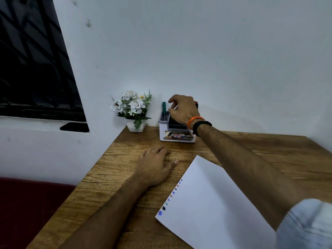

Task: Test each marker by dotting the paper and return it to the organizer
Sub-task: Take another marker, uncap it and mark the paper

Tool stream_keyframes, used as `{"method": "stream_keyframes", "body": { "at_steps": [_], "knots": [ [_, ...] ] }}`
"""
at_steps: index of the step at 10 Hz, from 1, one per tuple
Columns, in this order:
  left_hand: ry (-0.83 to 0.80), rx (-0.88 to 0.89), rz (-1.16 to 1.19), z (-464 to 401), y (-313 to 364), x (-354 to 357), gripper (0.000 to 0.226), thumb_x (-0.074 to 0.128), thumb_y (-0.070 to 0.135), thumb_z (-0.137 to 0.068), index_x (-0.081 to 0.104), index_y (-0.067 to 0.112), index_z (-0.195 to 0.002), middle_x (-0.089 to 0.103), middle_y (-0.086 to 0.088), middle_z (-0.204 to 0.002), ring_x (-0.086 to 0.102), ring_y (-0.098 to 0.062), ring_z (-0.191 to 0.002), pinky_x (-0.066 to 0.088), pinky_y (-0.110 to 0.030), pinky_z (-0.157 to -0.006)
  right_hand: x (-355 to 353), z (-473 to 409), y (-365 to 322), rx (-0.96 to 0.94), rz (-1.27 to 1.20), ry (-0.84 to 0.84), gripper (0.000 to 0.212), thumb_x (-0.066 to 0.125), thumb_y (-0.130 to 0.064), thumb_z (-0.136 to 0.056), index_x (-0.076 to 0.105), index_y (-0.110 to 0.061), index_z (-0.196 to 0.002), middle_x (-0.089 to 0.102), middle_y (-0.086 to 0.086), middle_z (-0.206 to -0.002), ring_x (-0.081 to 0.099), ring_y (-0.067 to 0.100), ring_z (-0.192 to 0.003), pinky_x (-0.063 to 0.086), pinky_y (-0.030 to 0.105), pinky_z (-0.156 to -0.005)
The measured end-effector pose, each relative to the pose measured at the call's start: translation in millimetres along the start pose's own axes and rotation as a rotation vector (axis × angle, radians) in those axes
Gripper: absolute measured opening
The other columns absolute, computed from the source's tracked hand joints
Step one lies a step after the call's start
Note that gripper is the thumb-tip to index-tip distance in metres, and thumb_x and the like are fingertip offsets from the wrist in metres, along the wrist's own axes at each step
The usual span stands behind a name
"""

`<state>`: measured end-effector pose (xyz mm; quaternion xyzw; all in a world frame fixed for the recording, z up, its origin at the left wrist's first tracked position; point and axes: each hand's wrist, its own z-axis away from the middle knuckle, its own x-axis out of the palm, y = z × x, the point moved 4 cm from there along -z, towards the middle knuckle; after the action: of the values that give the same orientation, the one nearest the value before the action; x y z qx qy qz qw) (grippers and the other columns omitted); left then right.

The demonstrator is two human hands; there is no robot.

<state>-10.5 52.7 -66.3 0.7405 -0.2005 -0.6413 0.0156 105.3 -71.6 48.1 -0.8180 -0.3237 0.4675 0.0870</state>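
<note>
White paper [212, 200] bears coloured dots along its edge; right hand [183, 110], grip unclear, over organizer [177, 137].

Near the middle of the frame, the organizer [177, 136] carries a printed label [178, 136] across its front face. On it I can read "42" in a small red-bordered box and the white letters "DP" to its right; the rest is too blurred.
</note>
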Motion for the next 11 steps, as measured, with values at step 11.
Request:
{"method": "stream_keyframes", "body": {
  "at_steps": [11],
  "knots": [
    [0.015,-0.012,0.026,-4,-2,1,0.058,0.04,0.062,-0.092,0.043,0.029,-0.14,0.036,0.001,-0.15,0.03,-0.02,-0.139,0.019,-0.046,-0.117,30,-41,6,0.148,0.001,-0.197,0.05,0.085,-0.031,-0.071,0.058,-0.019,-0.111,0.07,0.007,-0.104,0.065,0.023,-0.099,0.054,0.038,-0.089]
  ]
}}
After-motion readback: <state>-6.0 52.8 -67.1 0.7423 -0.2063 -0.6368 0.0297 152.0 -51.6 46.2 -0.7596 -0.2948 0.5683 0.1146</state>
